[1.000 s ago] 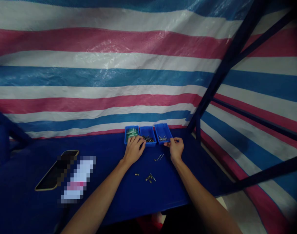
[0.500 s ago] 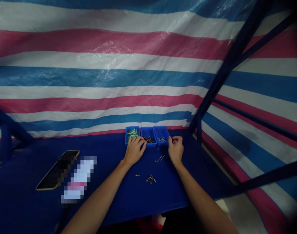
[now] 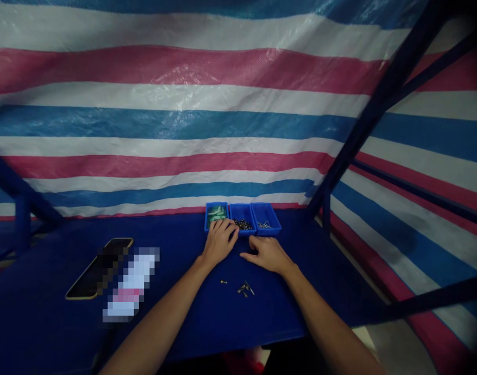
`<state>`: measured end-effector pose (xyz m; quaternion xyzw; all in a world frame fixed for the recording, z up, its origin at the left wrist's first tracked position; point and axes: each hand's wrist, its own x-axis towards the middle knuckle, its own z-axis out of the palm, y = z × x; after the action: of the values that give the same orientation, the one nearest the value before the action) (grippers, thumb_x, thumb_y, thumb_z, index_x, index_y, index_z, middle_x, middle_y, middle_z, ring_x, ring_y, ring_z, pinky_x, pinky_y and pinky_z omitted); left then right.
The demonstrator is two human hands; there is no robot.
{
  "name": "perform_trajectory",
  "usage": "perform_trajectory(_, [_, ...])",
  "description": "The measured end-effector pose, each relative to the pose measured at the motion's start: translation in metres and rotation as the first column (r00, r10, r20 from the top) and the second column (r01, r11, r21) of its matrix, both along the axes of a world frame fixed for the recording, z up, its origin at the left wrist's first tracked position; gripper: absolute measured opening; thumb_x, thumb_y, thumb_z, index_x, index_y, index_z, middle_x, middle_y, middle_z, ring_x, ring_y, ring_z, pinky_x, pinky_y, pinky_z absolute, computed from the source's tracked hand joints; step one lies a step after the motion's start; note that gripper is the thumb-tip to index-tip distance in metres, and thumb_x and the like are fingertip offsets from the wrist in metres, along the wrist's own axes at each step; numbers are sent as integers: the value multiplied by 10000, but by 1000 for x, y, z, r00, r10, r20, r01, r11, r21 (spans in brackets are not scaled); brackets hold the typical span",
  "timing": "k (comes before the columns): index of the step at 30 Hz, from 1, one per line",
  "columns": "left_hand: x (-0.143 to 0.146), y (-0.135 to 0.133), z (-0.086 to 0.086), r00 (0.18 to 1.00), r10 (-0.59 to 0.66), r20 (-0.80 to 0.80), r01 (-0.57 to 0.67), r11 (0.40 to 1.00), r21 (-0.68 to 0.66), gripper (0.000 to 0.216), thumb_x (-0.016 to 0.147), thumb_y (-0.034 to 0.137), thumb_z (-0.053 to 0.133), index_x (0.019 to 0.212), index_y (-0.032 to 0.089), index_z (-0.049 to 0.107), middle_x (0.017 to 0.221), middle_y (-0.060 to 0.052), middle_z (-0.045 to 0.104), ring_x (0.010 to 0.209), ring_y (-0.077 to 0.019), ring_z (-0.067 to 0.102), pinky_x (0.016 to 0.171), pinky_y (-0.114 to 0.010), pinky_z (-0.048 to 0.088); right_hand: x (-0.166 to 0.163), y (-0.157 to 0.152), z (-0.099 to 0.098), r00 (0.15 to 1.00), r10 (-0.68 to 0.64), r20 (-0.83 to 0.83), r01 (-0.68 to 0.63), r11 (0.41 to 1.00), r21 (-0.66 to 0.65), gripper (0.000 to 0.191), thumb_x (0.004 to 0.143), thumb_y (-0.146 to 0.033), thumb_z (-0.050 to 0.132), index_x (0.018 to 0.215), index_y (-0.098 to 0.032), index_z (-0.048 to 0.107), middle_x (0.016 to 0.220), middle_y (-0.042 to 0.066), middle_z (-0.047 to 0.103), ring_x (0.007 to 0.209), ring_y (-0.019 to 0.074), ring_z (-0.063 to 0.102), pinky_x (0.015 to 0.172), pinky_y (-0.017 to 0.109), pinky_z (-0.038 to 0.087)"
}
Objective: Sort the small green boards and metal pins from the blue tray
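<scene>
Three small blue trays stand side by side at the back of the blue table (image 3: pixel 183 323). The left tray (image 3: pixel 216 212) holds green parts, the middle tray (image 3: pixel 242 224) dark small parts, the right tray (image 3: pixel 266 221) metal screws. My left hand (image 3: pixel 219 240) rests palm down at the front edges of the left and middle trays, fingers curled onto them. My right hand (image 3: pixel 265 254) lies flat on the table in front of the trays, fingers stretched to the left, over the spot where two loose screws lay. A few loose screws and small parts (image 3: pixel 244 288) lie nearer to me.
A phone (image 3: pixel 90 275) lies face up at the left, next to a blurred white and pink object (image 3: pixel 131 284). A striped tarp forms the back and right walls. Dark blue frame bars (image 3: pixel 359 130) rise at the right and left of the table.
My right hand left the right tray and came down and left onto the table, covering the two loose screws there. The left hand stayed put.
</scene>
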<state>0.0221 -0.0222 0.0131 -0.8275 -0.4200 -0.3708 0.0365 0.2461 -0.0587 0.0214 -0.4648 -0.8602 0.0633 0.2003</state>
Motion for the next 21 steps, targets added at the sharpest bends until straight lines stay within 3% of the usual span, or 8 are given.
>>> perform_trajectory(5, [0,0,0,1000,0,-3,0,1000,-1,196,1090,278,511,1063,242,701,1156,-42,701,1064,-230,623,961,-437,425,2,-1,4,992,-27,122,38,995,-96,448,950,-679,678,954,-239,595,774,-4,726,687,195,682,605,271,295])
perform_trajectory(11, [0,0,-1,1000,-4,-3,4,1000,4,200,1088,274,509,1072,243,707,1143,-45,701,1058,-229,623,954,-436,427,-11,-5,1,975,-4,220,15,999,-49,266,1113,-486,499,1097,-244,609,878,40,768,758,214,732,635,268,333])
perform_trajectory(16, [0,0,-1,1000,1,3,-1,1000,7,199,1083,270,517,1043,243,710,1145,-47,702,1060,-229,623,954,-434,430,-12,-3,-1,987,-8,163,16,998,-53,142,1124,-339,493,1164,-250,596,930,31,774,817,204,744,661,258,357])
perform_trajectory(21, [-1,0,-1,1000,0,-4,0,1000,2,198,1091,278,507,1066,242,700,1163,-46,702,1081,-234,619,965,-437,425,-13,-6,4,994,12,112,-5,997,-71,172,1074,-410,580,1115,-244,594,974,32,772,842,212,738,682,266,377])
